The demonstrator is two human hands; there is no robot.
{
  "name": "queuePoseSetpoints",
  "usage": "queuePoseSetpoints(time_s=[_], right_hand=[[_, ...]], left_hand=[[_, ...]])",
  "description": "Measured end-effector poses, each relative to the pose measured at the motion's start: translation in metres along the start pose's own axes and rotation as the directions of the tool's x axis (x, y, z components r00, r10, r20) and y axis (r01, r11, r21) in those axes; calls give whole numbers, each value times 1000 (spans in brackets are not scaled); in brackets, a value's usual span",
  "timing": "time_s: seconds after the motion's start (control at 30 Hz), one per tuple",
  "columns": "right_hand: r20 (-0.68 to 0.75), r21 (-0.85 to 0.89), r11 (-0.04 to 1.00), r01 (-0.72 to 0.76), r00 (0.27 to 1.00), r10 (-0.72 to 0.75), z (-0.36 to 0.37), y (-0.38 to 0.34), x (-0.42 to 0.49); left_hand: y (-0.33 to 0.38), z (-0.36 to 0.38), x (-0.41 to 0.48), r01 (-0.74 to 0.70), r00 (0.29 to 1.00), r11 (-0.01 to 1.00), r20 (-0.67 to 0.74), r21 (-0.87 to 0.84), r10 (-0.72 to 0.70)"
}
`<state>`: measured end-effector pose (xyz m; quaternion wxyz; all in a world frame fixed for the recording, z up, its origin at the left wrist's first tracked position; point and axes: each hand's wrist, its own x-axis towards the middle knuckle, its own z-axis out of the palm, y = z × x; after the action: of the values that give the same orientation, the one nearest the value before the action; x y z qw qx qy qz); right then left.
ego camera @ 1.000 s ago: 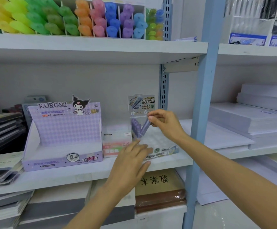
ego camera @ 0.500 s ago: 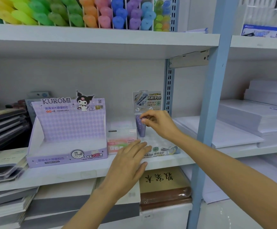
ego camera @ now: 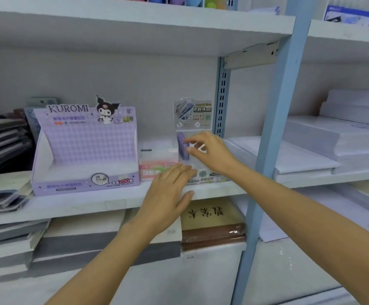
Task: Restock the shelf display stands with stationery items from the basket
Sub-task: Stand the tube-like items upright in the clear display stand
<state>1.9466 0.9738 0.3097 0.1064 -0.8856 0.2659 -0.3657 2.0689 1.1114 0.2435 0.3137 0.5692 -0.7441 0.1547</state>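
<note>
Left hand [ego camera: 168, 194]: we kept it flat, fingers straight, steadying the clear stand [ego camera: 193, 115] at its front.
Right hand [ego camera: 210, 150]: we pinched the purple case [ego camera: 182, 146], upright inside that stand.
Progress: early, we judged; one case going in, Kuromi box [ego camera: 84, 150] looked empty, basket out of view.

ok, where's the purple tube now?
Head view, centre: small purple plastic tube upright in the clear display stand, right of the pink-white box, pinched by right-hand fingers.
</note>
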Motion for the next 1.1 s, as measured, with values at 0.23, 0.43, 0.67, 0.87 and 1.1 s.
queuePoseSetpoints(time_s=[0.23, 0.43, 0.67, 0.87, 1.1], right_hand=[[-104, 414, 896, 163, 986, -131, 19, -38, -114], [425, 430, 873, -228, 905, 27, 122, 4, -225], [857, 45, 923, -383, 489, 161, 234, 71, -347], [966, -121, 938, -324, 180, 187, 272, 87, -417], [965, -127, 950, -286, 186, 185, 287, 89, -437]], left_hand=[[21, 44, -70, 91, 923, 994, -370, -57, -106], [22, 128, -179, 342, 940, 912, 71, -228, -335], [16, 209, -315, 628, 489, 778, 770, 17, -411], [37, 243, -364, 609, 293, 793, 931, -6, -218], [46, 254, -378, 613, 312, 788, 934, -59, -172]])
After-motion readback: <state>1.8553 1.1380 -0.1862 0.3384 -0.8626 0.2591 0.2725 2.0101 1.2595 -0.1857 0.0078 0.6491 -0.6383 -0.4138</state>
